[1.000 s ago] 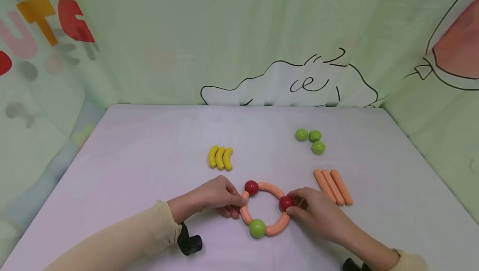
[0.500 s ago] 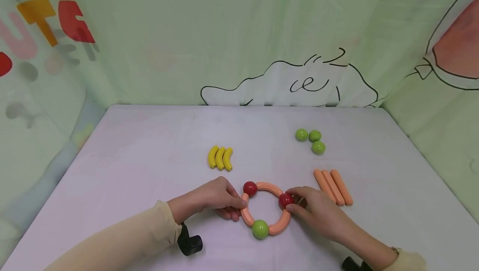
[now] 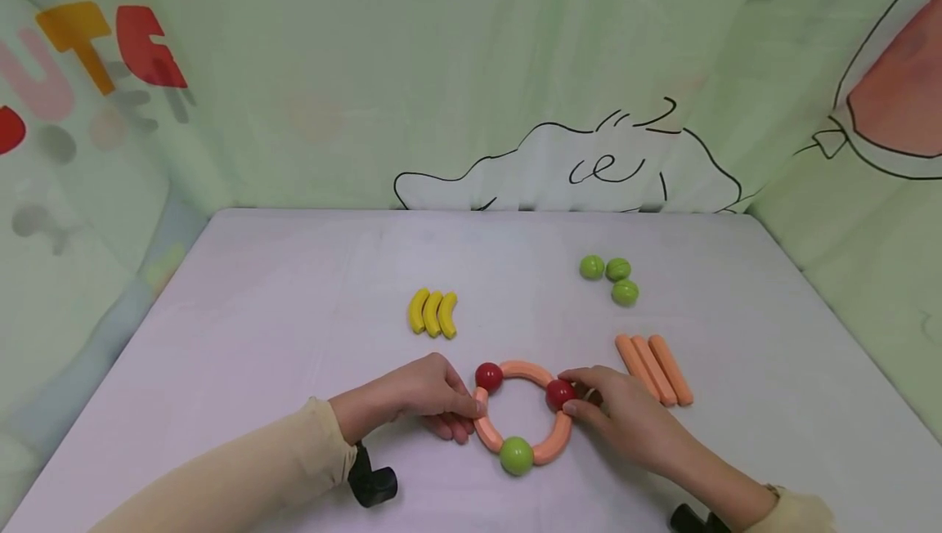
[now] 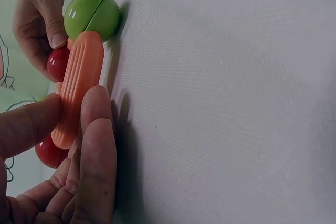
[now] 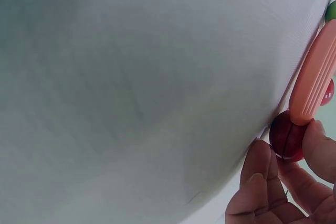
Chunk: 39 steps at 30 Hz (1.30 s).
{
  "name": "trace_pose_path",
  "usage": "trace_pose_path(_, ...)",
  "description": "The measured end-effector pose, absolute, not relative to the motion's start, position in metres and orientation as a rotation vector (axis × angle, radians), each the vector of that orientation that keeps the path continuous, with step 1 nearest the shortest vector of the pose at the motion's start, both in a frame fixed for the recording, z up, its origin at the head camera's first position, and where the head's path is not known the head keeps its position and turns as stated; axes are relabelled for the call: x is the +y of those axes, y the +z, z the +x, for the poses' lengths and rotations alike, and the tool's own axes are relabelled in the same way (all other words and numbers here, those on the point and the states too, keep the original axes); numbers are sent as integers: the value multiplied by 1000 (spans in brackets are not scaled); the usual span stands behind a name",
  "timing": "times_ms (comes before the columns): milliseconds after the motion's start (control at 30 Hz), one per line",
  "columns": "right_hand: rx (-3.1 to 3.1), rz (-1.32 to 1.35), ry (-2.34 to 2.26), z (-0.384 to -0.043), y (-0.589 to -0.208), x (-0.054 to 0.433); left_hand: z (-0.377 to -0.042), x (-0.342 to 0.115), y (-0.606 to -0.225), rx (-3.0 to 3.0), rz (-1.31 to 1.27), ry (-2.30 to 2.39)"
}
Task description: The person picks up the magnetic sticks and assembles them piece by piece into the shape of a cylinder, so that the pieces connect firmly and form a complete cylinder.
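Observation:
A ring of curved orange sticks joined by balls lies at the front middle of the table in the head view. My left hand (image 3: 441,402) pinches the left curved orange stick (image 4: 81,85), which has ridges along its side, between thumb and fingers. On the other side my right hand (image 3: 625,418) pinches the right-hand red ball (image 3: 560,395) between thumb and fingers. Another red ball (image 3: 489,377) sits at the ring's upper left. The green ball (image 3: 517,455) is at its near side, joining the left stick and the lower right curved stick (image 3: 554,440).
Three yellow toy bananas (image 3: 432,313) lie beyond the left hand. Three small green balls (image 3: 619,269) stand at the back right. Three straight orange sticks (image 3: 652,369) lie just beyond the right hand. Fabric walls (image 3: 471,67) border the white table (image 3: 294,271).
The ring has turned slightly counterclockwise: the green ball has shifted right, the upper left red ball left and nearer. The left hand has come slightly nearer; both hands keep their grips.

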State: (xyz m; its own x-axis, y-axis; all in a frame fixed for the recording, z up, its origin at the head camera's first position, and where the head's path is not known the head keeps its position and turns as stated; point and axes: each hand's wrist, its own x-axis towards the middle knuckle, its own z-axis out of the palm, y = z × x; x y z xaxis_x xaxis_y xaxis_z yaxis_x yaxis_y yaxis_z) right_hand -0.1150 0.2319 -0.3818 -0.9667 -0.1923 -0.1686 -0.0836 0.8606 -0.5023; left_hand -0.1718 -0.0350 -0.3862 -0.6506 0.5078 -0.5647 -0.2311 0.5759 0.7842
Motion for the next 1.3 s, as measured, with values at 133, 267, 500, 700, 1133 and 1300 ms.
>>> trace_pose_path(133, 2813, -196, -748, -117, -382, 231, -171, -36, -387, 1981, 223, 1134)
trace_pose_path(267, 2808, -182, -750, -118, -382, 230, -171, -36, -386, 1978, 222, 1127)
trace_pose_path(500, 2802, -145, -733, -118, -382, 229, -171, -36, -385, 1972, 230, 1134)
trace_pose_path(700, 2782, -126, -753, -118, -379, 229, -170, -36, -385, 1977, 239, 1128)
trace_pose_path(1133, 3007, -38, -570, -140, -338, 317, -168, -39, -384, 2008, 262, 1121)
trace_pose_path(1300, 2855, 83, -453, -143, -342, 344, -167, -36, -387, 2015, 280, 1103)
